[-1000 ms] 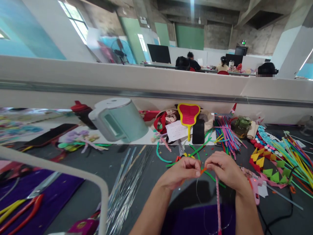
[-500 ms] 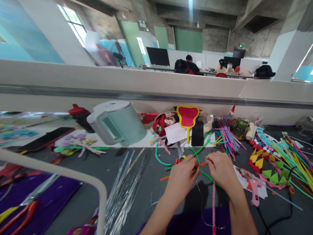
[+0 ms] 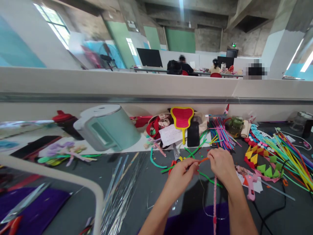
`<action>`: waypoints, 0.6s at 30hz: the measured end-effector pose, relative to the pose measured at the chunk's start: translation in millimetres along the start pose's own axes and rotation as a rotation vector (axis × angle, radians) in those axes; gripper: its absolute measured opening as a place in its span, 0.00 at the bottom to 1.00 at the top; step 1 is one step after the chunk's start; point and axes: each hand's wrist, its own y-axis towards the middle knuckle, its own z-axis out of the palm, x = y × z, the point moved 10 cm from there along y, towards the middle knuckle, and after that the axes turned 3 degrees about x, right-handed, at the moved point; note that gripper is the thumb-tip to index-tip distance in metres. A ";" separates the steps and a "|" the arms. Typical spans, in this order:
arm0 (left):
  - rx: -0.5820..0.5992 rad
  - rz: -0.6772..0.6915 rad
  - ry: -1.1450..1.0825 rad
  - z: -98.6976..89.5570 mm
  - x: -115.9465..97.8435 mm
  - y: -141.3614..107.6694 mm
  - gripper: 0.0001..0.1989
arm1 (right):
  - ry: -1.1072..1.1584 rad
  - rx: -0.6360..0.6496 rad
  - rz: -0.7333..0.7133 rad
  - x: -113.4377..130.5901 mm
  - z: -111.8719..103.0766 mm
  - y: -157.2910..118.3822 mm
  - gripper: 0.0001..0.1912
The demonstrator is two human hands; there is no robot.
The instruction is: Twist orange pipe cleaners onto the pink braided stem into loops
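Observation:
A short stretch of orange pipe cleaner (image 3: 203, 160) runs between my two hands above the dark table. My left hand (image 3: 183, 172) pinches its left end between thumb and fingers. The other end is in the closed fingers of my right hand (image 3: 222, 165). Below the right hand a pink braided cord (image 3: 215, 199) hangs down; the hand hides its upper end. A green pipe cleaner (image 3: 210, 180) lies under the hands, with another green pipe cleaner (image 3: 195, 150) just beyond them. Scissors (image 3: 175, 152) lie behind the left hand, their handles partly covered.
A kettle (image 3: 122, 130), a red-yellow paddle (image 3: 182, 118) and a phone (image 3: 193, 134) stand or lie at the back. Right are bundled pipe cleaners (image 3: 223, 132), a felt crown (image 3: 254, 158) and a pink glue gun (image 3: 250, 187). Silvery strips (image 3: 122, 192) and a white bar (image 3: 73, 178) are left.
My hands have moved slightly apart, and more orange pipe cleaner shows between them. The orange end left of my left hand is out of sight. The whole view has shifted a little.

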 end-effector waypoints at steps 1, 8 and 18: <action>0.035 -0.023 -0.026 -0.9 1.8 -0.1 0.13 | 0.001 0.004 -0.007 1.3 0.3 -0.2 0.10; 0.259 0.057 -0.048 -5.6 -12.0 -4.3 0.14 | -0.015 -0.020 -0.068 9.8 -2.7 -2.5 0.10; 0.177 -0.044 -0.401 -3.9 11.2 7.5 0.13 | 0.114 -0.055 -0.162 22.2 -17.5 -9.1 0.09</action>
